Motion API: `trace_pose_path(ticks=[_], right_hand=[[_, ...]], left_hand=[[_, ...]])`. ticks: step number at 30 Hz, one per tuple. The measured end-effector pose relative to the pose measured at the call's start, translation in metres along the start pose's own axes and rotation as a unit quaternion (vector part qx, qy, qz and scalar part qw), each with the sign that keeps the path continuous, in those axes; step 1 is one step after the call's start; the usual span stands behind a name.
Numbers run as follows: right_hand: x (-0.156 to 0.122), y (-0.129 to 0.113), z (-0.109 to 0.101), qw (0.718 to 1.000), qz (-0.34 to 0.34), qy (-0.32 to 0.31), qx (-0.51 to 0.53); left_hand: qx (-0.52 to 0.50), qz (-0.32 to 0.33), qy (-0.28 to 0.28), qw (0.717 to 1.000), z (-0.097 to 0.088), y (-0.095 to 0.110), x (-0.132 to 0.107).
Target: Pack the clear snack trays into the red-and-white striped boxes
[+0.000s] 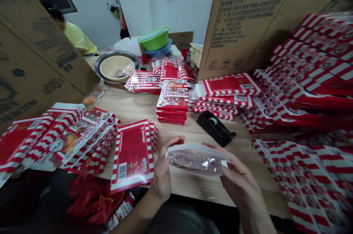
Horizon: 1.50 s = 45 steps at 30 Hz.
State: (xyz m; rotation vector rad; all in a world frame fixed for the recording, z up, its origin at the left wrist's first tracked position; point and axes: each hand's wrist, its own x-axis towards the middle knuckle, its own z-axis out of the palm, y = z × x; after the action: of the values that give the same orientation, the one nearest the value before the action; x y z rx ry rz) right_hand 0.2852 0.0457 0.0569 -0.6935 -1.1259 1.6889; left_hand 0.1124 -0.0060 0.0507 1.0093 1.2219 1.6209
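Note:
Between my two hands is a thin cardboard box (pixel 197 158), its open end turned toward me, with clear plastic film showing inside. My left hand (pixel 163 169) grips its left edge, thumb and fingers on either side. At the right edge my right hand (pixel 239 177) holds it the same way. The box's printed outside is hidden from view. Just beyond it lies a black tape dispenser (pixel 216 128). Left of my left hand is a stack of flat red-and-white striped boxes (pixel 134 153). A neat pile of filled-out boxes (pixel 173 98) stands ahead.
Flattened striped boxes (pixel 82 138) lie at the left, and tall stacks of them (pixel 317 68) fill the right. Big cardboard cartons (pixel 242 17) stand on both sides. At the back are a metal basin (pixel 98 67) and a green basin (pixel 156 41). A person in yellow (pixel 78 39) sits behind the left carton.

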Motion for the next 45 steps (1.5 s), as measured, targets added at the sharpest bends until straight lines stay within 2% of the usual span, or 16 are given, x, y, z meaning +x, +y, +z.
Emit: trace_pose_path(ticks=[3, 7, 9, 12, 15, 19, 25, 29, 32, 34, 37, 42, 45], right_hand=[[0.007, -0.01, -0.003, 0.999, 0.048, -0.012, 0.022], [0.012, -0.014, 0.002, 0.997, 0.081, 0.014, 0.011], [0.013, -0.012, 0.004, 0.999, 0.045, 0.025, 0.0], [0.016, -0.009, 0.004, 0.997, -0.058, 0.025, -0.034], [0.018, -0.009, 0.002, 0.988, -0.12, 0.004, -0.093], [0.019, -0.017, 0.006, 0.974, -0.128, 0.001, -0.189], [0.017, -0.025, 0.01, 0.935, -0.139, 0.018, -0.326], [0.013, -0.023, 0.01, 0.922, -0.178, 0.021, -0.342], [0.013, -0.024, 0.009, 0.924, -0.187, 0.009, -0.334], [0.015, -0.027, 0.007, 0.926, -0.179, -0.011, -0.333], [0.021, -0.037, 0.002, 0.925, -0.167, -0.069, -0.333], [0.029, -0.057, -0.012, 0.905, -0.141, -0.205, -0.346], [0.029, -0.063, -0.02, 0.883, -0.098, -0.254, -0.382]], left_hand=[[-0.119, -0.005, -0.039, 0.992, -0.003, 0.004, 0.006], [-0.096, -0.03, -0.083, 0.991, -0.007, 0.014, 0.014], [-0.083, -0.027, -0.103, 0.991, -0.009, 0.019, 0.017], [-0.082, -0.015, -0.12, 0.989, -0.012, 0.026, 0.022], [-0.047, -0.011, -0.107, 0.993, -0.013, 0.029, 0.026], [-0.002, -0.016, -0.095, 0.995, -0.013, 0.03, 0.028], [-0.033, -0.034, -0.1, 0.994, -0.016, 0.027, 0.028], [0.006, -0.028, -0.179, 0.983, -0.02, 0.034, 0.025], [0.059, -0.02, -0.159, 0.985, -0.021, 0.041, 0.025], [0.094, -0.002, -0.143, 0.985, -0.022, 0.043, 0.025], [0.147, 0.058, -0.161, 0.974, -0.025, 0.042, 0.025], [0.238, 0.199, -0.191, 0.931, -0.034, 0.039, 0.023], [0.273, 0.25, -0.196, 0.908, -0.037, 0.038, 0.024]])
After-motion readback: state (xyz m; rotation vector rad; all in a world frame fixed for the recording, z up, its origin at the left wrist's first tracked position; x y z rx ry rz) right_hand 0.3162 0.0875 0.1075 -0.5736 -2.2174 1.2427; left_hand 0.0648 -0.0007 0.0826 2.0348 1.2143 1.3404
